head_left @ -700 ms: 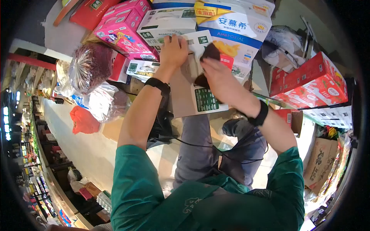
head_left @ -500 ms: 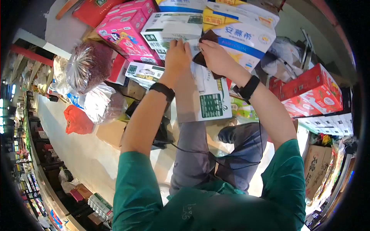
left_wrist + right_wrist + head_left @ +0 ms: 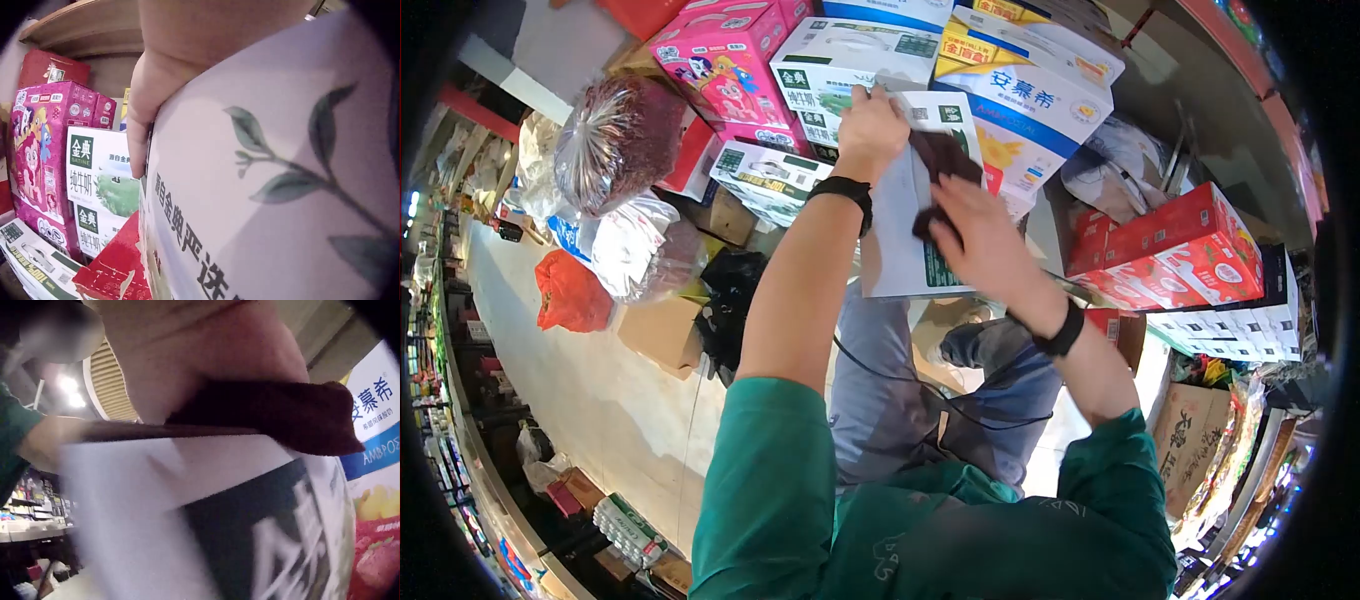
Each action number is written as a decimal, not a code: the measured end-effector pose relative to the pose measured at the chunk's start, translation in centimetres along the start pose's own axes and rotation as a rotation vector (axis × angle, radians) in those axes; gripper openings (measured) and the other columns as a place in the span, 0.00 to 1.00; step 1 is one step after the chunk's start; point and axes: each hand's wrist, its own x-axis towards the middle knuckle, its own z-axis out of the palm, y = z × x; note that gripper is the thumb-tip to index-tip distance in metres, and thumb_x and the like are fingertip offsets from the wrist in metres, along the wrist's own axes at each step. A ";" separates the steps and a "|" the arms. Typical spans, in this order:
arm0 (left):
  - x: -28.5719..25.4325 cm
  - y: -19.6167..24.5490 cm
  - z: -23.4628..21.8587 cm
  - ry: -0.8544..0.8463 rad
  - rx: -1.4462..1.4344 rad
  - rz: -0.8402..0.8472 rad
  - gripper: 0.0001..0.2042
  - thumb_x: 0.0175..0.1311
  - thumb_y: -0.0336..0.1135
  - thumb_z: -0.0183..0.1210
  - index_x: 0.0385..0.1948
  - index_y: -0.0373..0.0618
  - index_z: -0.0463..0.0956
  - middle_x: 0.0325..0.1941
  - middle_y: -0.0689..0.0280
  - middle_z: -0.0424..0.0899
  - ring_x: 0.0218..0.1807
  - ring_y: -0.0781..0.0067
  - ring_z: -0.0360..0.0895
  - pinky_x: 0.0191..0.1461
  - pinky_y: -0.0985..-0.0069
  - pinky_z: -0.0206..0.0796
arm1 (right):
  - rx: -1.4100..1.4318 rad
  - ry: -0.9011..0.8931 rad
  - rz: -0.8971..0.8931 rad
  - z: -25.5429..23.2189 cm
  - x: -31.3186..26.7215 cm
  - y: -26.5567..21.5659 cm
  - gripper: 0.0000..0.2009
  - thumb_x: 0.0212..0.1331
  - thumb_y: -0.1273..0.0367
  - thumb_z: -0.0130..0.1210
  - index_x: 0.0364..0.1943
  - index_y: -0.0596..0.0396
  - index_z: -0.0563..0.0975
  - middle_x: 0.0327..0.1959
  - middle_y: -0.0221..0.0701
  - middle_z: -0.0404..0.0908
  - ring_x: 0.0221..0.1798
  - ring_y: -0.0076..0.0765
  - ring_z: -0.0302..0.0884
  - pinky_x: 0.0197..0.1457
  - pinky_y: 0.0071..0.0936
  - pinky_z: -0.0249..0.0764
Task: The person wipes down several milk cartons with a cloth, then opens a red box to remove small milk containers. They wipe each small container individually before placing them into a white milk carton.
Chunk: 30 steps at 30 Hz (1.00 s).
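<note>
A white milk carton box (image 3: 890, 245) with green print and a leaf sprig stands tilted above the person's knees. The left hand (image 3: 874, 128) grips its far left edge; in the left wrist view, fingers (image 3: 147, 103) curl over that edge. On the box's upper face lies a dark brown cloth (image 3: 945, 155), held under the right hand (image 3: 985, 240). Thumb and fingers are spread on either side of the bunched cloth. From the right wrist, the cloth (image 3: 300, 415) lies along the box's edge beneath the palm, partly hidden by it.
Behind stand similar milk cartons (image 3: 850, 50), a pink cartoon box (image 3: 725, 70) and a blue-and-white yogurt box (image 3: 1025, 105). A red carton (image 3: 1175, 255) sits at the right. At the left are a clear bag of dark red contents (image 3: 620, 145) and a red bag (image 3: 570, 290) on the floor.
The right hand, with the cloth, went to the box's far end and has come back toward the body. The left hand stays at the far edge.
</note>
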 end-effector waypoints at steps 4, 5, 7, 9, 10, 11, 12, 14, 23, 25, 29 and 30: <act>-0.2 -0.1 -0.3 -0.006 0.001 0.016 0.19 0.70 0.43 0.45 0.52 0.36 0.71 0.56 0.44 0.71 0.52 0.38 0.75 0.59 0.52 0.67 | -0.043 -0.058 0.073 -1.7 -5.4 -5.6 0.23 0.54 0.72 0.58 0.55 0.68 0.73 0.60 0.49 0.73 0.64 0.53 0.68 0.67 0.44 0.65; -0.3 0.0 -0.5 0.002 0.000 0.021 0.19 0.70 0.43 0.45 0.51 0.37 0.71 0.56 0.44 0.71 0.53 0.38 0.75 0.59 0.52 0.67 | -0.056 -0.051 0.082 -1.5 -6.3 -6.2 0.23 0.53 0.72 0.58 0.55 0.68 0.73 0.60 0.48 0.73 0.64 0.52 0.68 0.67 0.43 0.65; -0.6 -0.4 -0.2 0.008 -0.004 0.034 0.19 0.70 0.43 0.45 0.51 0.37 0.72 0.55 0.44 0.71 0.53 0.39 0.75 0.60 0.53 0.67 | -0.117 0.001 0.084 -0.4 -7.4 -6.2 0.23 0.50 0.74 0.56 0.54 0.67 0.75 0.60 0.46 0.73 0.64 0.49 0.69 0.67 0.42 0.65; -0.3 -0.7 -0.2 0.019 -0.009 0.054 0.19 0.70 0.43 0.45 0.51 0.37 0.72 0.55 0.44 0.71 0.53 0.40 0.75 0.60 0.53 0.67 | -0.142 0.039 0.051 0.5 -7.5 -5.8 0.23 0.49 0.75 0.54 0.53 0.67 0.75 0.60 0.46 0.73 0.64 0.49 0.69 0.67 0.42 0.66; -0.1 -0.8 -0.1 0.009 -0.006 0.059 0.19 0.70 0.43 0.45 0.51 0.37 0.72 0.56 0.45 0.71 0.54 0.40 0.74 0.61 0.54 0.66 | -0.156 0.058 0.032 0.7 -7.2 -5.6 0.23 0.48 0.75 0.53 0.53 0.67 0.75 0.60 0.46 0.73 0.64 0.49 0.69 0.67 0.42 0.66; 0.0 -0.9 0.1 -0.005 -0.004 0.063 0.19 0.70 0.43 0.44 0.51 0.36 0.71 0.57 0.46 0.70 0.54 0.41 0.74 0.61 0.54 0.64 | -0.107 0.037 0.005 0.7 -6.8 -5.5 0.22 0.49 0.75 0.52 0.52 0.67 0.75 0.59 0.46 0.74 0.64 0.49 0.69 0.67 0.42 0.66; 0.1 -0.9 0.1 -0.018 -0.003 0.067 0.20 0.70 0.43 0.44 0.51 0.35 0.71 0.58 0.47 0.69 0.55 0.41 0.73 0.62 0.54 0.63 | -0.058 0.017 -0.022 0.5 -6.2 -5.5 0.22 0.49 0.75 0.52 0.52 0.67 0.75 0.59 0.45 0.74 0.63 0.48 0.69 0.67 0.42 0.66; 0.2 -0.9 0.1 -0.040 -0.006 0.046 0.20 0.70 0.44 0.44 0.52 0.36 0.71 0.58 0.47 0.69 0.55 0.41 0.73 0.62 0.54 0.63 | -0.011 -0.018 -0.082 1.0 -5.4 -5.9 0.22 0.49 0.74 0.51 0.51 0.67 0.76 0.58 0.46 0.74 0.63 0.48 0.70 0.68 0.42 0.66; 0.4 -1.1 0.3 -0.052 0.012 0.029 0.21 0.71 0.45 0.43 0.53 0.37 0.71 0.58 0.47 0.70 0.55 0.39 0.73 0.61 0.53 0.64 | 0.015 0.031 -0.111 4.4 -3.4 -9.0 0.23 0.50 0.73 0.50 0.53 0.69 0.74 0.59 0.49 0.73 0.63 0.49 0.69 0.68 0.42 0.65; 0.8 -1.2 0.5 -0.039 0.020 0.050 0.21 0.70 0.45 0.43 0.52 0.37 0.71 0.58 0.47 0.70 0.54 0.39 0.73 0.61 0.53 0.64 | -0.046 0.010 -0.071 3.3 -4.3 -8.0 0.23 0.50 0.74 0.50 0.53 0.69 0.74 0.59 0.49 0.74 0.63 0.49 0.69 0.68 0.41 0.66; 1.0 -1.6 0.7 -0.014 -0.003 0.063 0.21 0.70 0.45 0.44 0.51 0.37 0.72 0.57 0.47 0.70 0.54 0.39 0.73 0.61 0.53 0.64 | -0.064 0.050 0.051 0.0 -6.6 -4.7 0.22 0.49 0.76 0.50 0.52 0.68 0.76 0.57 0.46 0.76 0.62 0.48 0.72 0.66 0.40 0.67; 0.9 -1.5 0.8 -0.008 -0.008 0.059 0.20 0.70 0.45 0.44 0.51 0.37 0.72 0.57 0.47 0.71 0.54 0.39 0.73 0.61 0.53 0.64 | -0.071 0.065 0.080 -0.7 -7.1 -4.1 0.22 0.48 0.77 0.50 0.52 0.68 0.76 0.57 0.46 0.76 0.62 0.48 0.72 0.66 0.40 0.68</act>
